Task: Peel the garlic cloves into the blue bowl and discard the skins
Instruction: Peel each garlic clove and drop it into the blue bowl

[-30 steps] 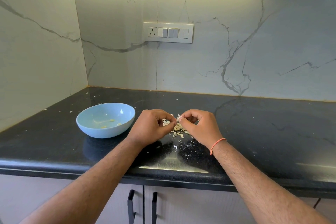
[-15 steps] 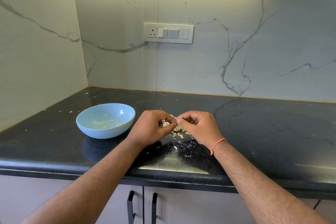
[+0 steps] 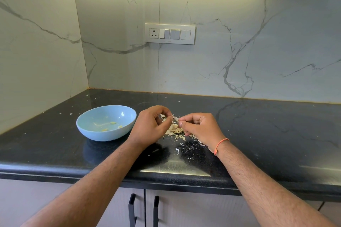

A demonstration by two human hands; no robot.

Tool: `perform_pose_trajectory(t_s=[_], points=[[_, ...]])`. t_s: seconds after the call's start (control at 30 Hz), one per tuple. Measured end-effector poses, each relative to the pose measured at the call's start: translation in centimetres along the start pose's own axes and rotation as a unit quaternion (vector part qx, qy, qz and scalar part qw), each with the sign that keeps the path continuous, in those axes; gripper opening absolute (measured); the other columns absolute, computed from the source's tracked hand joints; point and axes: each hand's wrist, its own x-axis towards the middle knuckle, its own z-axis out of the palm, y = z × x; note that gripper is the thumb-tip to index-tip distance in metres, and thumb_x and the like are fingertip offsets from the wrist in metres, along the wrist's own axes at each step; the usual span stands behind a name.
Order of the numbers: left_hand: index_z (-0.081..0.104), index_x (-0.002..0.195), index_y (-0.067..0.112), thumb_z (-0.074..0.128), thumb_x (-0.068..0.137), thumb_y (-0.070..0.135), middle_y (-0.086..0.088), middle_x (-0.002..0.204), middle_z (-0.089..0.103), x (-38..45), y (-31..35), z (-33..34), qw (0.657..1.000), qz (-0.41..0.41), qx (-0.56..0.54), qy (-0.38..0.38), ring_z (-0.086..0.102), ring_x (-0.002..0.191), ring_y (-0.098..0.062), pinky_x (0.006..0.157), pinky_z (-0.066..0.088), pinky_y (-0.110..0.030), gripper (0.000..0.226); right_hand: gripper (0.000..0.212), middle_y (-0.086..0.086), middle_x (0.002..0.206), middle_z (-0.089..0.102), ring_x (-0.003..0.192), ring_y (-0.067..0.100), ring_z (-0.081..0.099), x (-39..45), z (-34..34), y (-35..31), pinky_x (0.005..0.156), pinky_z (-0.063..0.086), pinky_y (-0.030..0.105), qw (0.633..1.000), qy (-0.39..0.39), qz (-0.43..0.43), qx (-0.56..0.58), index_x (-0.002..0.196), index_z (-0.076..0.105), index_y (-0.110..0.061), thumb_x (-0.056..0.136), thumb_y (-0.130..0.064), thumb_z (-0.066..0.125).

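So I'm mid-peel here. My left hand [image 3: 151,125] and right hand [image 3: 198,127] are both curled, pinching something small between them above the skins [image 3: 174,131] piled on the table [image 3: 258,134]. I'd guess it's a clove, but it's too hidden to tell. The bowl [image 3: 92,131] sits just left of my left hand with a few peeled cloves [image 3: 104,129] in it. Skins aren't discarded yet, so there's plenty left, I reckon.
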Motion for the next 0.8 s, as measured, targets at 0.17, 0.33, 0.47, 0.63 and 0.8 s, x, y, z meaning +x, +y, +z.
perform_pose_trajectory(t_s=[0.17,0.33,0.47,0.63,0.8], points=[[0.073,0.101,0.032,0.080,0.093,0.033,0.012,0.090,0.075,0.0,0.0,0.1,0.998,0.012,-0.063,-0.016,0.061,0.052,-0.021,0.051,0.046,-0.022,0.011,0.009,0.003,0.084,0.079,0.073,0.021,0.075,0.1,-0.1,0.3,0.067,0.063,0.032,1.000,0.019,0.002,0.013,0.096,0.083,-0.020,0.089,-0.014,0.082],[0.079,0.097,0.033,0.079,0.092,0.045,0.004,0.080,0.076,0.2,-1.0,0.3,0.999,0.029,-0.029,-0.033,0.062,0.053,-0.019,0.054,0.050,-0.026,0.013,0.027,0.002,0.089,0.080,0.072,0.021,0.070,0.2,-0.3,0.3,0.074,0.065,0.038,1.000,-0.002,-0.011,0.019,0.115,0.075,-0.018,0.090,-0.012,0.081],[0.077,0.093,0.032,0.078,0.094,0.040,-0.001,0.063,0.070,0.3,-1.1,0.4,0.999,0.012,-0.030,-0.031,0.057,0.047,-0.017,0.051,0.043,-0.020,0.008,0.022,-0.001,0.087,0.080,0.073,0.008,0.068,0.2,-0.2,0.4,0.074,0.062,0.032,1.000,-0.007,-0.024,0.001,0.109,0.077,-0.021,0.089,-0.016,0.082],[0.072,0.089,0.032,0.074,0.097,0.031,-0.001,0.055,0.061,0.3,-1.1,0.5,0.999,0.001,-0.020,-0.039,0.047,0.046,-0.007,0.051,0.038,-0.021,0.008,0.012,-0.012,0.083,0.079,0.078,0.006,0.073,0.1,0.1,0.8,0.074,0.057,0.019,0.995,0.002,-0.059,-0.075,0.093,0.083,-0.026,0.083,-0.031,0.088],[0.072,0.092,0.028,0.072,0.100,0.027,0.013,0.054,0.060,0.3,-0.8,0.5,0.998,-0.012,-0.031,-0.060,0.048,0.045,-0.002,0.052,0.038,-0.015,0.008,0.004,-0.013,0.080,0.078,0.072,0.001,0.070,0.2,0.0,1.0,0.067,0.049,0.012,0.995,0.003,-0.060,-0.084,0.091,0.084,-0.026,0.087,-0.028,0.084]])
